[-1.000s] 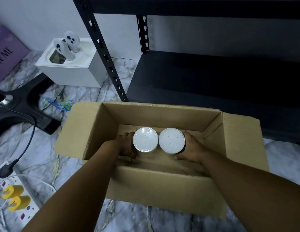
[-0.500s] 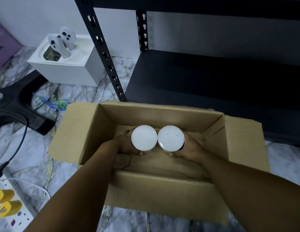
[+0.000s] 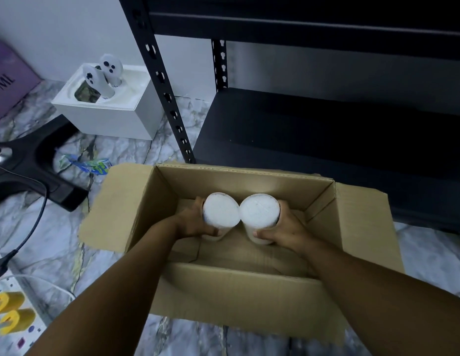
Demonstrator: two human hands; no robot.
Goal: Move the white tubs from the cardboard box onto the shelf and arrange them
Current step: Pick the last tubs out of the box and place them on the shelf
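Inside the cardboard box (image 3: pixel 249 299), each hand (left (image 3: pixel 195 222), right (image 3: pixel 288 231)) grips an upright white tub (image 3: pixel 221 209), lids (image 3: pixel 259 210) touching.

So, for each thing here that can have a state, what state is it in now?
Box: open, flaps folded out.
Left tub: lidded, gripped by the left hand, over the box.
Right tub: lidded, gripped by the right hand, touching the left tub.
Shelf: bare where visible.
White case: open, two controllers standing in it.
Power strip: two yellow plugs in.
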